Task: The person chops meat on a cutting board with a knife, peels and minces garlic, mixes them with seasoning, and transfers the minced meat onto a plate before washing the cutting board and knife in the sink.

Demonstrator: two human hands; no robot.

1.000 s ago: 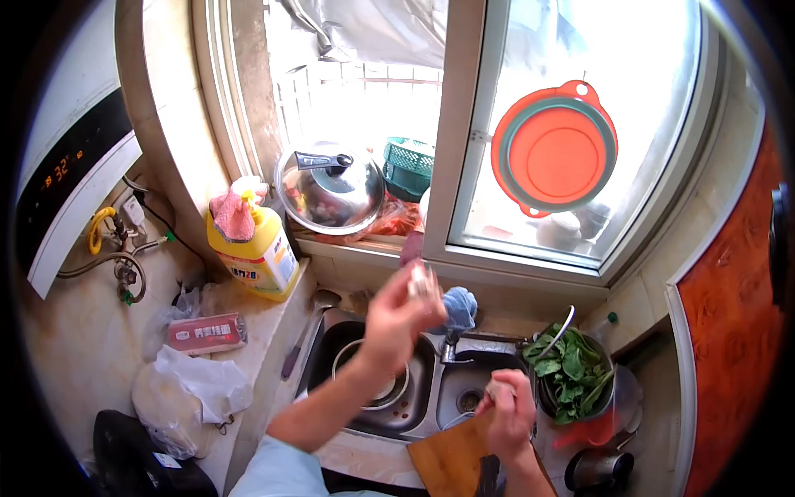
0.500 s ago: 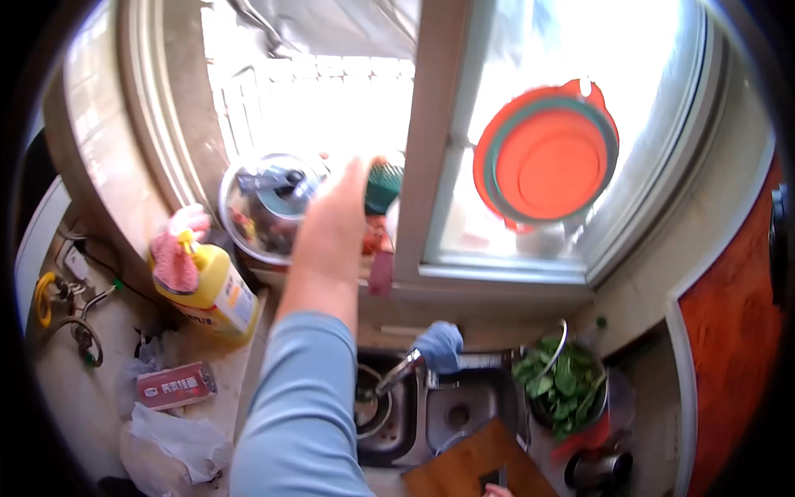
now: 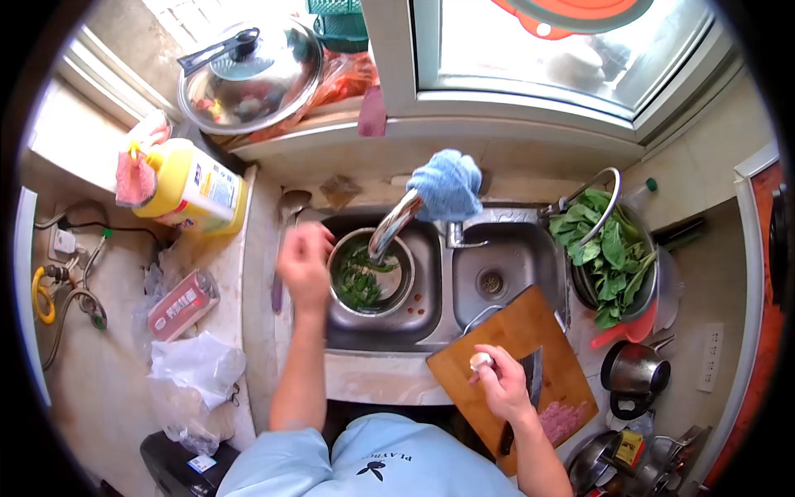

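Note:
My left hand [image 3: 305, 258] is over the left edge of the sink, beside a metal pot [image 3: 404, 286] holding green leaves in water. Its fingers are curled together and somewhat blurred; what they hold, if anything, is hidden. My right hand [image 3: 503, 388] pinches a small whitish piece [image 3: 479, 361], perhaps garlic, above the wooden cutting board [image 3: 464, 364]. Under that hand a knife [image 3: 532, 377] lies across the board, its dark handle toward me. Chopped pink meat [image 3: 561, 421] sits on the board's lower right part.
A faucet [image 3: 396, 222] with a blue cloth [image 3: 447, 185] stands over the double sink [image 3: 431, 327]. Leafy greens [image 3: 611, 253] fill a pot at right, near a saucepan [image 3: 633, 369]. A yellow bottle [image 3: 192, 189] and plastic bags [image 3: 195, 373] are on the left; a lidded pan [image 3: 248, 79] rests on the sill.
My left hand has come back from the window sill to the sink's left side. The view has tilted downward, bringing my right hand, the knife and the meat into sight.

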